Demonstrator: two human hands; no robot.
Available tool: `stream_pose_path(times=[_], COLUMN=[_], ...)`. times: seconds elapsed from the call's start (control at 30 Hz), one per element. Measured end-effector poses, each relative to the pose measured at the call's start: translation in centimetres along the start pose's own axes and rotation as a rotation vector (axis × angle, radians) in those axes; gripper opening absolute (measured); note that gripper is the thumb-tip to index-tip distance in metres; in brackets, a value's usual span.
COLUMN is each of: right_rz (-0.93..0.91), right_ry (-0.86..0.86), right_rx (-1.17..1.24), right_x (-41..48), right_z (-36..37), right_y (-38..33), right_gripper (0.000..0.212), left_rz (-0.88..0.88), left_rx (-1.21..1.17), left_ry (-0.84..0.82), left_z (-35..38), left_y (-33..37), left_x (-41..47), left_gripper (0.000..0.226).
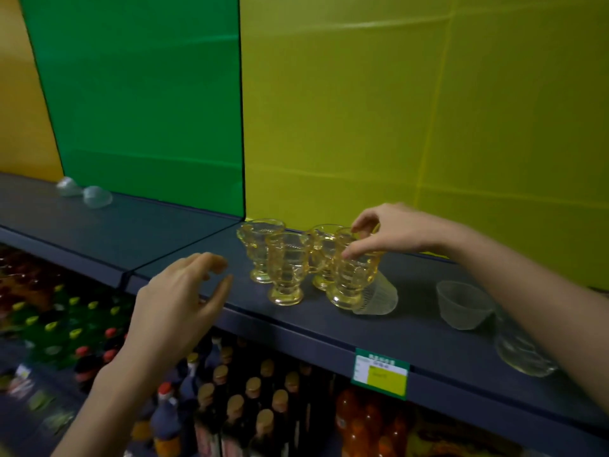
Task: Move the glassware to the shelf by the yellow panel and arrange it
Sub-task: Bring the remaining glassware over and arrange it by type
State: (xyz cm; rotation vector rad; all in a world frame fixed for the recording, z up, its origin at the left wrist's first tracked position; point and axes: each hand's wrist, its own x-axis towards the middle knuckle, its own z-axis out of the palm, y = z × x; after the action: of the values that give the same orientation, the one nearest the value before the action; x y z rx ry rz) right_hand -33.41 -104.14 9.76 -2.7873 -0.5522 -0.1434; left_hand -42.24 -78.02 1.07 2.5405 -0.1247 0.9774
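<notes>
Center frame, four amber footed glasses (285,268) are standing clustered on the dark shelf (428,338) before the yellow panel (395,110). The right hand (392,230) is pinching the rightmost glass (352,282) by its rim with its fingers (359,247). The left hand (174,305) is hovering lower left, fingers spread, holding nothing.

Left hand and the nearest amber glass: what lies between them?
Only bare shelf, seen in the head view; the left hand is open, apart from that amber glass.

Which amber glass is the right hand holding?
The front-right amber glass, beside the tipped clear cup; only its rim is pinched by the right hand.
</notes>
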Motion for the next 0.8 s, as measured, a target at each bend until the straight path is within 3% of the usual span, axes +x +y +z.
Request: stream_pose_path(times=[0.33, 0.8], right_rz=[0.116, 0.125], right_ry=[0.104, 0.107], right_rx=[0.117, 0.094], right_x=[-0.2, -0.2], right_z=[-0.2, 0.8], right_y=[-0.9, -2.2], right_gripper=[0.065, 0.059], left_rz=[0.106, 0.144], left_rx=[-0.082, -0.204], left_ry=[-0.045, -0.094], left_z=[-0.3, 1.9], left_y=[-3.5, -3.8], left_x=[2.4, 3.3], left_gripper=[0.015, 0.020])
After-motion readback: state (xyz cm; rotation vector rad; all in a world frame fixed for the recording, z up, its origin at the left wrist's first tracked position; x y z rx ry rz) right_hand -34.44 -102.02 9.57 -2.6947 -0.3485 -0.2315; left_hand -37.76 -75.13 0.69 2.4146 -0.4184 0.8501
